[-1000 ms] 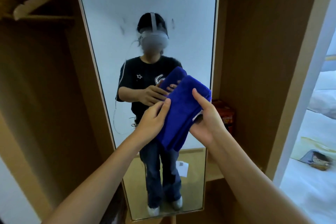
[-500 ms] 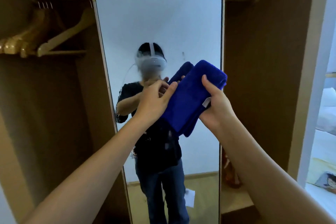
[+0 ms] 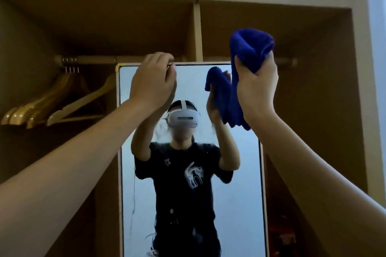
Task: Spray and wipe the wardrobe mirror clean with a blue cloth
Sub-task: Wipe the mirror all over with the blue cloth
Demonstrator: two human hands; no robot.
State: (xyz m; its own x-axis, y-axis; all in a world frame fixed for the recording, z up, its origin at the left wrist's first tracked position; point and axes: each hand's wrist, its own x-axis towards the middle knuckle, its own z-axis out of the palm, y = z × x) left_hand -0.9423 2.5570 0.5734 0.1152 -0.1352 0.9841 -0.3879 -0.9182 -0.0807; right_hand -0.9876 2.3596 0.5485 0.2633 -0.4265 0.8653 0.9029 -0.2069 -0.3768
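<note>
No writing reads clearly anywhere; only a white cat drawing and a star show on my black shirt in the reflection. At far left, wooden hangers [image 3: 52, 102] hang on the rail. My left hand [image 3: 153, 81] curls its fingers over the top edge of the mirror [image 3: 236, 173], whose glass looks smeared. My right hand [image 3: 258, 87] clenches the bunched blue cloth [image 3: 249, 46], raised beside the mirror's upper right corner
</note>
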